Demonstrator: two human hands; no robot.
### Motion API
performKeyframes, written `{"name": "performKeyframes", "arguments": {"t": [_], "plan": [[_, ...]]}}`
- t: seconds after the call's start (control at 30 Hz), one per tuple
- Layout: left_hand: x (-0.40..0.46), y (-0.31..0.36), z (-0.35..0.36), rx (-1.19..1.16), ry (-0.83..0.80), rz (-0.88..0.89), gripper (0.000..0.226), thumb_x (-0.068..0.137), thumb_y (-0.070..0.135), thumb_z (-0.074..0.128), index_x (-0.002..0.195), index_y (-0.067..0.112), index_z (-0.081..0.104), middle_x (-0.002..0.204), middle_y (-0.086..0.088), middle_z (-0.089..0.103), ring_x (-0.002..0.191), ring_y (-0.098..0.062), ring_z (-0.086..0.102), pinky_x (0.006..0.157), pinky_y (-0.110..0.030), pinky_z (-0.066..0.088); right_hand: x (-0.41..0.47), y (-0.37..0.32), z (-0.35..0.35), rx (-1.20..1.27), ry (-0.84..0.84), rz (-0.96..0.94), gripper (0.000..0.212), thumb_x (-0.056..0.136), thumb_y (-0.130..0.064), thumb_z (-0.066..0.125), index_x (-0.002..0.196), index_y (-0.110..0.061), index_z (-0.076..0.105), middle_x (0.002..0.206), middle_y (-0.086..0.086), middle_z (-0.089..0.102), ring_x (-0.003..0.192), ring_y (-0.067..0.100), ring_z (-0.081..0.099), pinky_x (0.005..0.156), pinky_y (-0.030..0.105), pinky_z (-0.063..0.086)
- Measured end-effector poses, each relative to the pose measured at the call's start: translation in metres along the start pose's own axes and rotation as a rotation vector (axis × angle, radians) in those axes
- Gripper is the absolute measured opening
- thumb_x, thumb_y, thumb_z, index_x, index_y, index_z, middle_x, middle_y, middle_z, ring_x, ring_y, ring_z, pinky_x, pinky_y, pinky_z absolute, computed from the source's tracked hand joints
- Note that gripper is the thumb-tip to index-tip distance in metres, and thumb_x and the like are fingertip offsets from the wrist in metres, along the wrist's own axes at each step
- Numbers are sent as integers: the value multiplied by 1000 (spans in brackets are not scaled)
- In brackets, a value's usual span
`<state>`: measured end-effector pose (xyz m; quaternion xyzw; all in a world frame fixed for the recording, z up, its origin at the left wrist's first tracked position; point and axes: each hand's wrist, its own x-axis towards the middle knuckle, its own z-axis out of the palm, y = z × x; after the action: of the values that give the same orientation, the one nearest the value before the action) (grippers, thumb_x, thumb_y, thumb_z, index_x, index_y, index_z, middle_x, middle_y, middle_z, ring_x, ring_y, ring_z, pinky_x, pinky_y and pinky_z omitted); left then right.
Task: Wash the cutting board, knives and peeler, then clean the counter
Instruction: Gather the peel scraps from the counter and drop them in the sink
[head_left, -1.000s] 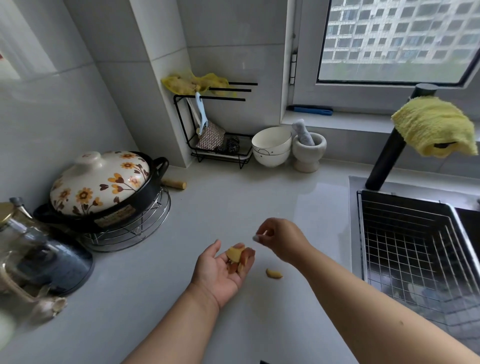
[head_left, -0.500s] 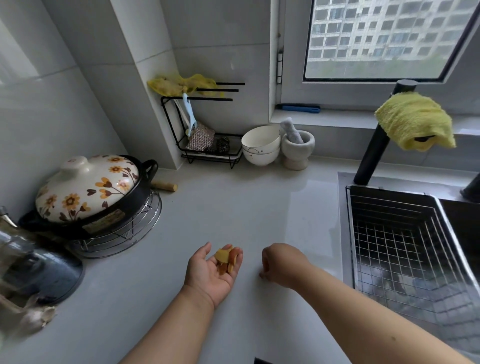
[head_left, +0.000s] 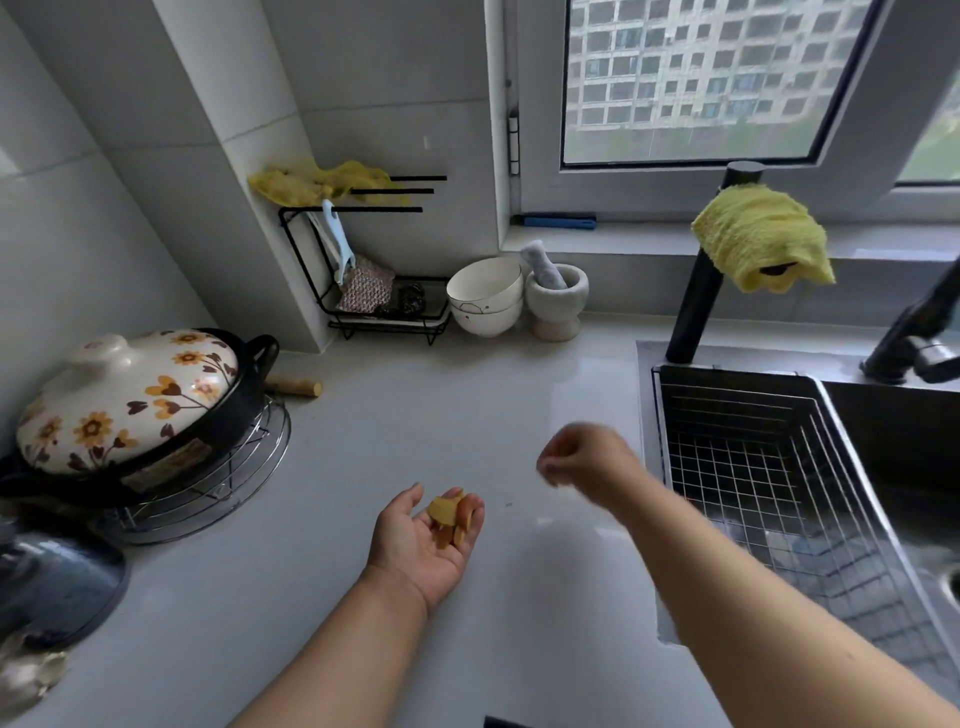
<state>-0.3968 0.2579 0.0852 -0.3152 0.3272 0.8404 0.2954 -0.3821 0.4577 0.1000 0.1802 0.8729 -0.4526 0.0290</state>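
Observation:
My left hand (head_left: 423, 540) rests palm up just above the grey counter (head_left: 395, 431), cupping several yellow and brown peel scraps (head_left: 451, 514). To its right my right hand (head_left: 587, 462) hovers over the counter, blurred by motion, its fingertips pinched together on what looks like a small pale scrap. A peeler (head_left: 337, 244) with a light blue handle hangs in the black wire rack (head_left: 363, 312) at the back. No cutting board or knife is in view.
A flowered clay pot (head_left: 130, 400) sits on a wire trivet at the left. Stacked white bowls (head_left: 485, 299) and a stone mortar (head_left: 557, 301) stand at the back. The sink's wire basket (head_left: 753, 467) is at the right, with a yellow cloth (head_left: 763, 239) draped over the black tap.
My right hand dropped onto the scrap lying on the counter, closed over it, then lifted up and to the right. That scrap is gone from the counter. My left hand stayed cupped.

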Motion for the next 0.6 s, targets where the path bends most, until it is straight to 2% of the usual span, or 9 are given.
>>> {"name": "performKeyframes", "arguments": {"t": [0.1, 0.17, 0.23, 0.3, 0.37, 0.5, 0.6], "plan": [[-1, -10, 12, 40, -5, -21, 44, 98, 34, 45, 114, -6, 56, 117, -26, 60, 104, -34, 61, 71, -51, 56, -7, -22, -35, 415, 221, -61, 10, 79, -7, 71, 72, -14, 69, 60, -3, 65, 50, 4, 54, 53, 19, 42], [-3, -19, 22, 67, -25, -42, 45, 98, 35, 45, 113, -5, 57, 116, -26, 61, 103, -35, 62, 76, -47, 57, -17, -36, -45, 490, 262, -139, 9, 82, -8, 72, 75, -14, 69, 61, -5, 66, 48, -4, 54, 52, 12, 43], [-6, -28, 32, 97, -57, -68, 46, 99, 36, 44, 112, -5, 58, 112, -27, 64, 104, -35, 63, 79, -48, 56, -26, -40, -40, 383, 171, -190, 12, 83, -12, 72, 74, -20, 70, 62, -7, 68, 55, -1, 59, 56, 19, 50], [-7, -36, 42, 105, -103, -86, 45, 100, 35, 41, 110, -6, 58, 103, -26, 66, 97, -34, 64, 76, -51, 54, -33, -34, -29, 61, -14, -207, 4, 85, -20, 71, 83, -23, 73, 74, -7, 71, 68, 10, 66, 64, 31, 57], [-5, -42, 51, 91, -151, -91, 45, 102, 32, 37, 107, -7, 60, 99, -23, 65, 94, -32, 62, 75, -52, 53, -37, -22, -22, -214, -89, -206, 13, 87, -28, 68, 97, -23, 74, 88, -3, 71, 78, 16, 67, 69, 31, 57], [0, -55, 61, 100, -183, -107, 45, 102, 32, 37, 113, -7, 58, 105, -26, 63, 96, -33, 61, 76, -53, 53, -39, -3, -40, -132, 36, -191, 18, 88, -27, 67, 104, -20, 74, 99, -2, 72, 89, 13, 67, 78, 26, 55], [2, -64, 66, 92, -184, -120, 47, 99, 36, 43, 112, -6, 58, 106, -27, 63, 95, -35, 63, 76, -53, 54, -42, 15, -56, -45, 111, -132, 13, 88, -29, 68, 97, -21, 74, 94, -4, 72, 84, 12, 67, 75, 30, 58]]}}
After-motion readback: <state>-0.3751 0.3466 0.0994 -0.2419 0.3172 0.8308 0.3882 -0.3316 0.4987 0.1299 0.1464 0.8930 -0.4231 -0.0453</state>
